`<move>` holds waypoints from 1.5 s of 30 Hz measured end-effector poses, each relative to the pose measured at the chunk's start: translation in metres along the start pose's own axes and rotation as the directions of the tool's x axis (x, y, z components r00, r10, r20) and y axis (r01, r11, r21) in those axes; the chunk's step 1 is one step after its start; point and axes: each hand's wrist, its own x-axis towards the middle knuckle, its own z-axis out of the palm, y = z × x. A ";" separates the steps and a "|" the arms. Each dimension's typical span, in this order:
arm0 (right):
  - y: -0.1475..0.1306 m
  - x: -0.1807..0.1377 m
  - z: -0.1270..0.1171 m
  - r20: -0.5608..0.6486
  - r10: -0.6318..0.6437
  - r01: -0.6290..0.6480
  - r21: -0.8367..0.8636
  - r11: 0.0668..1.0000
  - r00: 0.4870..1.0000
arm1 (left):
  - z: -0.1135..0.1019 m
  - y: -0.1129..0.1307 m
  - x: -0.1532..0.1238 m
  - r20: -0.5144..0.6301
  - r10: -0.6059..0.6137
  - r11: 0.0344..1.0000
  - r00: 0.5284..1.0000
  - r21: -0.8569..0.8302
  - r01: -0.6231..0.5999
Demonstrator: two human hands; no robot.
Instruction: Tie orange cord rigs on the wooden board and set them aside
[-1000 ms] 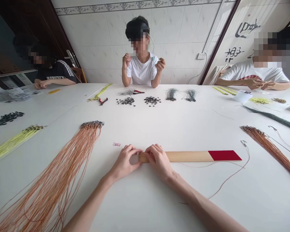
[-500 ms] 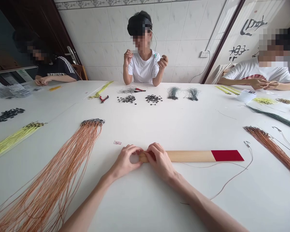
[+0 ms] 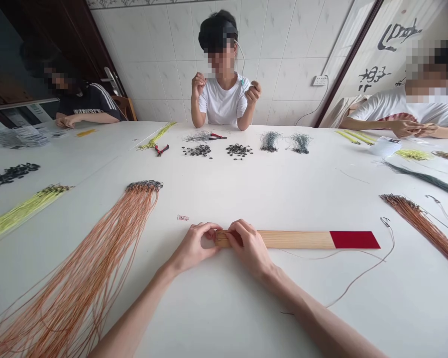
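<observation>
- Hands of the wearer: two, the left hand [image 3: 191,247] and the right hand [image 3: 249,247].
- Wooden board [image 3: 294,239]: one, with one red end.
- Co-workers: three, the left co-worker [image 3: 87,107], the middle co-worker [image 3: 224,102] and the right co-worker [image 3: 399,112].
- Red-handled pliers: two pairs, the nearer pair [image 3: 161,149] and the farther pair [image 3: 217,136].
- Orange cord bundles: two, the left bundle [image 3: 85,263] and the right bundle [image 3: 420,229].
- Heaps of small black parts: three, the left heap [image 3: 13,174], the middle heap [image 3: 196,150] and the right heap [image 3: 239,150].
- Short grey-green wire bundles: two, the first bundle [image 3: 269,142] and the second bundle [image 3: 300,144].

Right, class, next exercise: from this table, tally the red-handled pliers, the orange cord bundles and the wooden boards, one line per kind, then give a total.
Red-handled pliers: 2
Orange cord bundles: 2
Wooden board with a red end: 1
Total: 5
</observation>
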 end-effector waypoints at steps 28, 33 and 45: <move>0.001 0.001 0.000 0.010 -0.010 0.010 0.011 1.000 1.000 | 0.001 0.003 0.001 0.023 0.038 0.999 0.999 -0.028 -0.037; 0.002 0.000 0.000 0.005 -0.012 0.012 0.014 1.000 1.000 | 0.001 0.002 0.000 0.018 0.047 0.999 0.999 -0.028 -0.046; 0.002 0.000 0.000 0.010 -0.012 0.012 0.003 1.000 1.000 | 0.001 0.002 0.001 0.015 0.054 0.998 0.998 -0.014 -0.053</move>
